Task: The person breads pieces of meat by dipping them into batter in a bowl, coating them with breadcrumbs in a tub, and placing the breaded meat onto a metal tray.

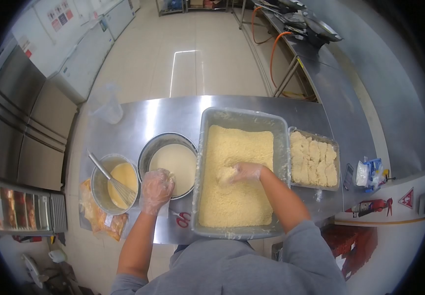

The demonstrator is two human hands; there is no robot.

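My left hand (157,189), in a clear glove, is closed at the left rim of a round pan of pale flour or batter (175,164); a small pale lump shows at its fingertips. My right hand (244,172), also gloved, reaches into yellow crumbs (239,206) in a large grey tub (203,147). Its fingers are partly sunk in the crumbs, and whether they grip any is unclear. Left of the pan, a metal whisk (111,178) leans in a bowl of yellow liquid (96,189). Right of the tub, a tray (338,167) holds coated pale pieces (313,160).
Red-handled scissors (182,220) lie at the steel table's (143,113) near edge. A plastic bag of orange food (109,223) is under the bowl's near side. A clear jug (108,108) stands at the far left. Blue-and-white packaging (369,174) sits at the right.
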